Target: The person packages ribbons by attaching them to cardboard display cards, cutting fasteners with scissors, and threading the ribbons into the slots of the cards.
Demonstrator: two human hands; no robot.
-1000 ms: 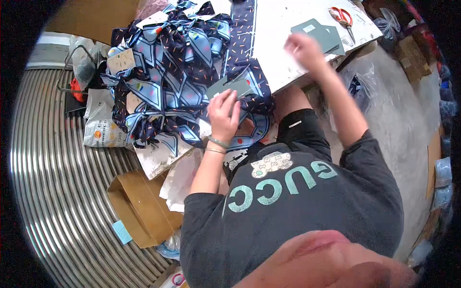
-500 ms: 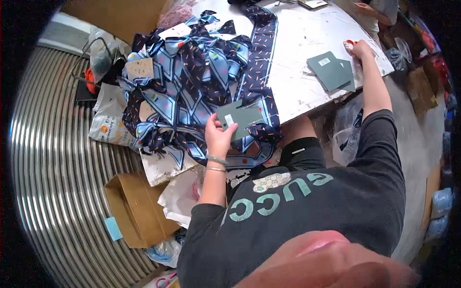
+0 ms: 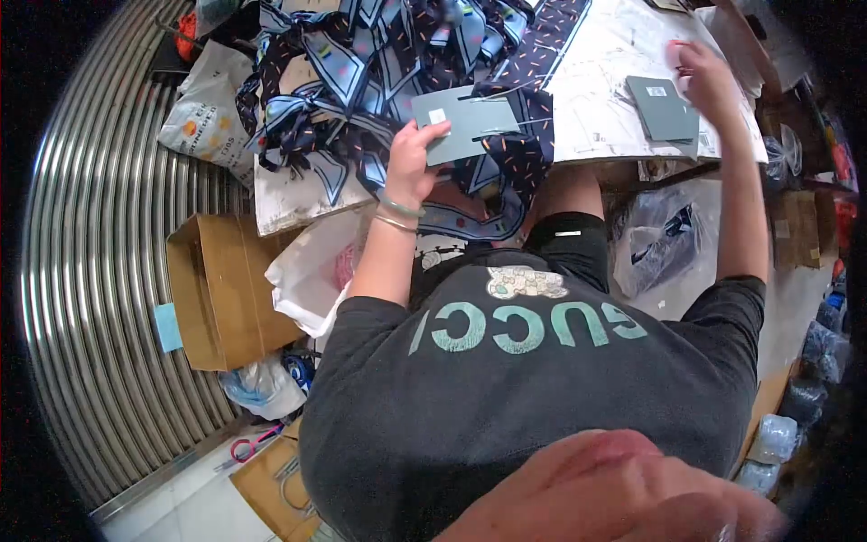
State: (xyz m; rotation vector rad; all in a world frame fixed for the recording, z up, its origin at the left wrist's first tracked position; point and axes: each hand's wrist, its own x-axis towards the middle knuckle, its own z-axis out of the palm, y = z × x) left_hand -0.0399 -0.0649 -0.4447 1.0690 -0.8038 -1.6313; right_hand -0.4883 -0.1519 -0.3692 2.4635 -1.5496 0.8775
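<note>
My left hand (image 3: 413, 163) grips the left edge of a grey-green card (image 3: 468, 126), thumb on top by its small white label. The card has slits at its right side and lies over dark blue patterned fabric (image 3: 522, 172). My right hand (image 3: 707, 79) is raised over the table's right part with fingers closed on the red-handled scissors, of which only a bit of red shows; the rest is blurred. Below it, more grey-green cards (image 3: 664, 110) lie stacked on the white table (image 3: 591, 117). A heap of blue scarves (image 3: 339, 68) covers the table's left part.
An open cardboard box (image 3: 237, 285) and a white bag (image 3: 312, 271) stand below the table's left edge. A printed sack (image 3: 209, 117) leans by the ribbed metal shutter (image 3: 108, 298). Clear plastic bags (image 3: 664, 244) hang under the table at right.
The view has shifted, so the table sits higher. My right hand went from above the cards to the scissors and has lifted them. My left hand now grips the card's edge, which it earlier lay over.
</note>
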